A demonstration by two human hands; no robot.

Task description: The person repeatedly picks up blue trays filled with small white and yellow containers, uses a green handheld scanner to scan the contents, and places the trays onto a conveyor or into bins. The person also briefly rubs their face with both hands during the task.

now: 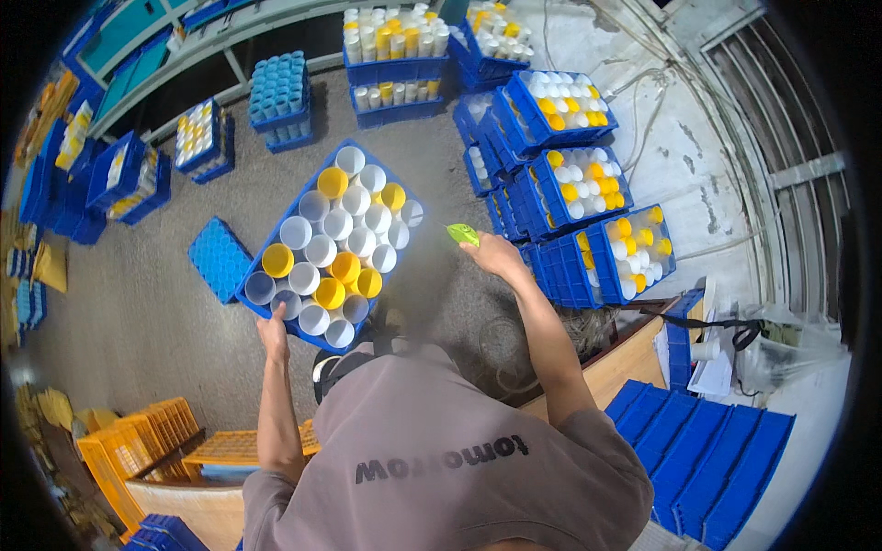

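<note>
- Clearly, the left hand [272, 328] clamps the near rim of the blue crate [246, 292], which sits tilted in front of the person over the grey floor [138, 312]; its grip is pressed onto the crate edge.
- The right hand [496, 254] pinches a small green object [462, 234] just beside the crate's right corner; what kind of tool it is cannot be told.
- Judging from the tilt, the crate wants a firm, level hold, so that the upright tubes do not slide towards the low corner.
- Counted in this crate: about twenty-two tubes, roughly six yellow tubes [333, 182] and sixteen white tubes [338, 223].
- Three filled crates [562, 110] stand stepped at the right, two stacked ones [395, 69] behind, and an orange crate [138, 441] sits low left.
</note>
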